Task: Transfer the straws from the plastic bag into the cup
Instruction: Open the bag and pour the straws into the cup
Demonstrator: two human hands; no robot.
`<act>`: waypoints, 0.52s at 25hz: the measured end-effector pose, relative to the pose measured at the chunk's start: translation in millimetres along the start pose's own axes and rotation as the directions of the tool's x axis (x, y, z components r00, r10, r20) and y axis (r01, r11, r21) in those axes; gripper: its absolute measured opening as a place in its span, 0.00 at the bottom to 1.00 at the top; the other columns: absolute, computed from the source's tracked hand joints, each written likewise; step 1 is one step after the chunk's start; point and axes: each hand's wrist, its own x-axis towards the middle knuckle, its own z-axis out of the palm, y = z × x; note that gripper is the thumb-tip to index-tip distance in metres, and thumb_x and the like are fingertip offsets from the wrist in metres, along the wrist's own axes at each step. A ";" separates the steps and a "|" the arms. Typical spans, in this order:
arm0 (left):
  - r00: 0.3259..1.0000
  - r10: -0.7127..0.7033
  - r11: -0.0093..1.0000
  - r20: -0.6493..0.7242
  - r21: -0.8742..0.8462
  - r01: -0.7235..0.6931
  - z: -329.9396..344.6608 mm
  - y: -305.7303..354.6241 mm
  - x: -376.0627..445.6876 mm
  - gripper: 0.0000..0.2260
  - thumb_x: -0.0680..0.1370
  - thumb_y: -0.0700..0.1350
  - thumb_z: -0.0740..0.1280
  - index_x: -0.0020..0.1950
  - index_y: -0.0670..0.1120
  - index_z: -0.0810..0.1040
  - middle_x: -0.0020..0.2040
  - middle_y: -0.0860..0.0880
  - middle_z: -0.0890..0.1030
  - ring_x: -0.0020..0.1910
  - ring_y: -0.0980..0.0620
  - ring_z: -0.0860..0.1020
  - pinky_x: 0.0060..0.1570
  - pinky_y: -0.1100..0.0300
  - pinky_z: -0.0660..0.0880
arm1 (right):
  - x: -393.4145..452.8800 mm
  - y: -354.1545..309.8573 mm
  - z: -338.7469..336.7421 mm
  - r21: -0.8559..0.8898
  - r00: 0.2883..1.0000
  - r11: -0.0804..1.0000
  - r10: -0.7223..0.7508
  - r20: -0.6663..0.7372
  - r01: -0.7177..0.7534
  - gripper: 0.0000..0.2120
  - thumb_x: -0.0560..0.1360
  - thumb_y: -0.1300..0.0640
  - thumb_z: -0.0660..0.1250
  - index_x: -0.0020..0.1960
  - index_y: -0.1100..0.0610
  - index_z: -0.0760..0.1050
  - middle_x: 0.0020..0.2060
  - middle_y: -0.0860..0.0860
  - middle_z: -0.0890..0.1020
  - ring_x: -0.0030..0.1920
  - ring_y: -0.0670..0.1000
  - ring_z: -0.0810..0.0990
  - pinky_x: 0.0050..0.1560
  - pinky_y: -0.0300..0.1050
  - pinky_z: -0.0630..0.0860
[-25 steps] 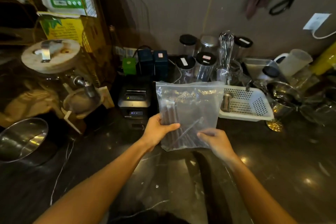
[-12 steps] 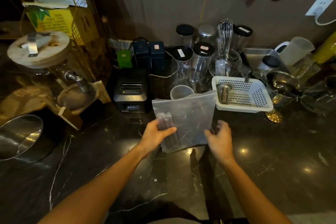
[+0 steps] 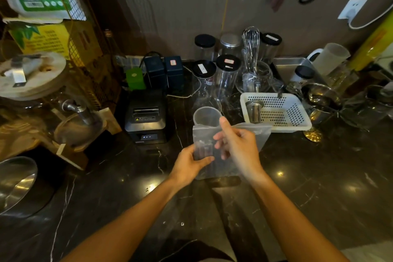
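Straws (image 3: 203, 148) inside plastic bag (image 3: 262, 136), left hand (image 3: 191, 160) pinching it; right hand (image 3: 238, 144) loosely open.

Brightness: dim and warm overall; the left side and the near edge of the surface (image 3: 319, 187) fall into deep shade.
Light source: from overhead, out of view; the wall behind is the best lit area.
Glare: small bright spots reflect off the polished dark surface near its right edge and just below the left hand (image 3: 189, 161); the steel bowl (image 3: 14, 183) at the left edge shows soft highlights.
Blur: the right hand (image 3: 238, 147) is smeared, its fingers indistinct; the plastic bag (image 3: 231, 151) looks hazy.
Distortion: wide-angle bending curves the wall and stretches both forearms toward the bottom corners.
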 end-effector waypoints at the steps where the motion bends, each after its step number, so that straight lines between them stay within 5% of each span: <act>1: 1.000 -0.004 1.000 0.009 -0.002 0.004 -0.4 -0.2 1.5 0.15 0.78 0.38 0.74 0.64 0.41 0.81 0.57 0.46 0.86 0.59 0.48 0.85 0.58 0.52 0.83 | 3.2 -2.8 1.9 0.021 0.999 0.999 0.047 -0.020 -0.047 0.22 0.83 0.46 0.68 0.41 0.62 0.84 0.29 0.53 0.83 0.22 0.49 0.75 0.25 0.37 0.73; 6: 0.997 -0.034 0.999 0.067 0.009 0.034 -8.4 -1.4 2.5 0.16 0.77 0.40 0.75 0.64 0.47 0.81 0.58 0.49 0.86 0.60 0.51 0.85 0.61 0.46 0.82 | 9.3 -6.1 4.0 0.143 0.970 0.961 0.242 -0.019 -0.237 0.11 0.81 0.57 0.69 0.46 0.63 0.84 0.32 0.54 0.85 0.23 0.48 0.75 0.24 0.38 0.73; 13: 0.986 0.085 0.994 0.143 -0.074 -0.075 -39.8 41.8 -0.6 0.22 0.75 0.45 0.75 0.69 0.52 0.78 0.62 0.48 0.84 0.63 0.53 0.82 0.60 0.58 0.81 | 7.6 8.4 -2.0 -0.029 0.978 0.984 0.180 0.106 -0.178 0.10 0.81 0.60 0.67 0.44 0.62 0.84 0.28 0.49 0.78 0.26 0.46 0.74 0.26 0.37 0.71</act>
